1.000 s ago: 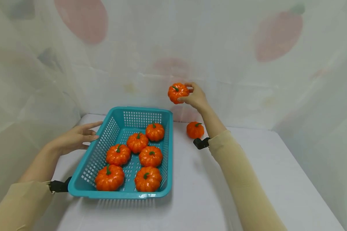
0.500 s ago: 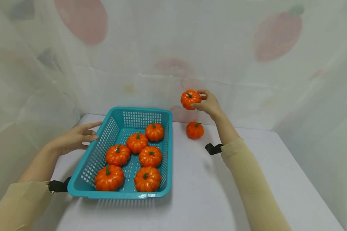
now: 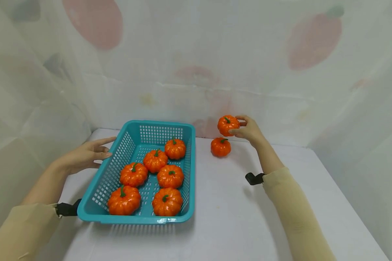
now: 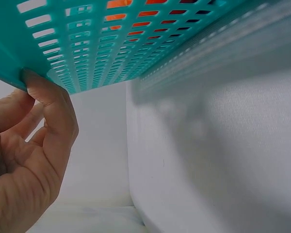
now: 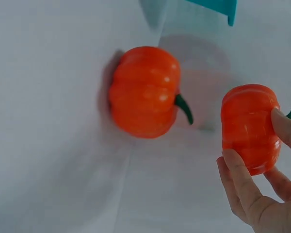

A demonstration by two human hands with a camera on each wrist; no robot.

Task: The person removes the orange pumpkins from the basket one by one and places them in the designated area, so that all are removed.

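Note:
My right hand (image 3: 249, 132) pinches a small orange toy pumpkin (image 3: 228, 125) with a green stem, held in the air by the back wall. In the right wrist view, the thumb and fingertips lie on the held pumpkin's sides. Just below it, a second pumpkin (image 3: 220, 147) sits on the table, also seen in the right wrist view (image 5: 144, 92). On the left, a teal plastic basket (image 3: 192, 174) carries several such pumpkins. My left hand (image 3: 85, 157) touches the basket's left side with its fingers (image 4: 51, 102) near the rim, not wrapped around it.
The white table (image 3: 228, 217) meets pale, printed sheeting (image 3: 264, 54) at the back and both sides. Its right edge (image 3: 347, 199) slants down toward the lower right. A black camera mount sits on each wrist.
My right hand has moved right and down with the pumpkin, away from the basket, to a spot above the pumpkin on the table. My left hand and the basket have stayed in place.

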